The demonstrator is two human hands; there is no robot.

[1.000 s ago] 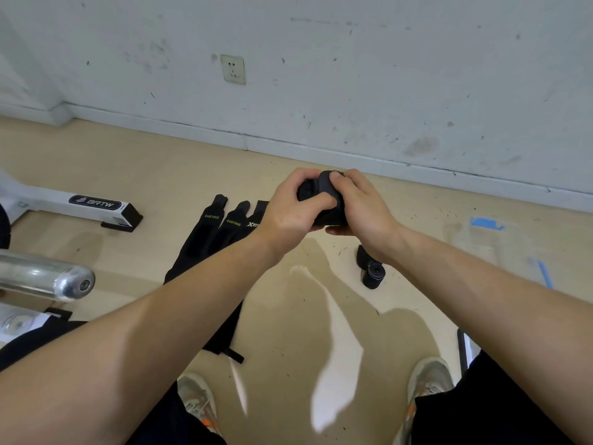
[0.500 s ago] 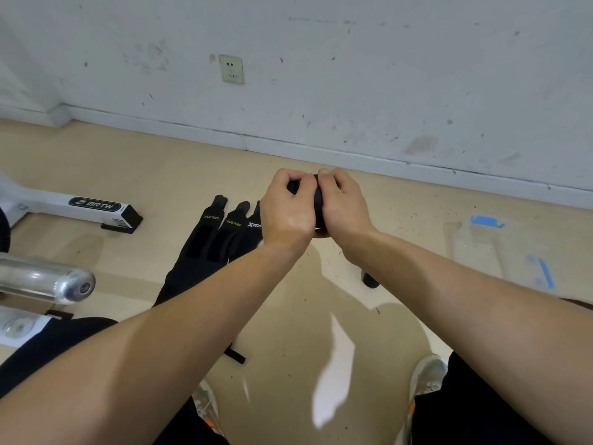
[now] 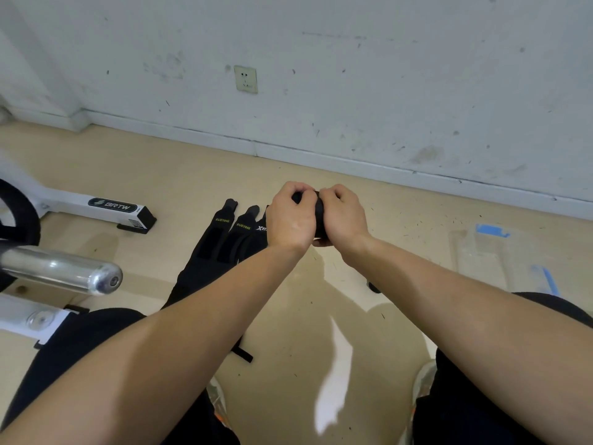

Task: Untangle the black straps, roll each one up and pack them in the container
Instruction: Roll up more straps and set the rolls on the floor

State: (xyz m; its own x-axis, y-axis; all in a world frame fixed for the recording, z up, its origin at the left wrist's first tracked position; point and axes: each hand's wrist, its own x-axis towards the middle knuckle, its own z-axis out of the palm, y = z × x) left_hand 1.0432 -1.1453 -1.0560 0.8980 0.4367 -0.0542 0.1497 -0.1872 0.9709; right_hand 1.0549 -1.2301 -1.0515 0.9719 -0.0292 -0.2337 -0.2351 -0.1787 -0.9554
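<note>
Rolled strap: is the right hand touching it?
Touching. The head view shows the right hand curled round the rolled strap, no gap; the left hand grips its other side.

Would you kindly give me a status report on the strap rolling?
Left hand and right hand both grip rolled strap, above floor. Loose straps lie flat, left. Transparent container right, nothing seen in the way.
</note>
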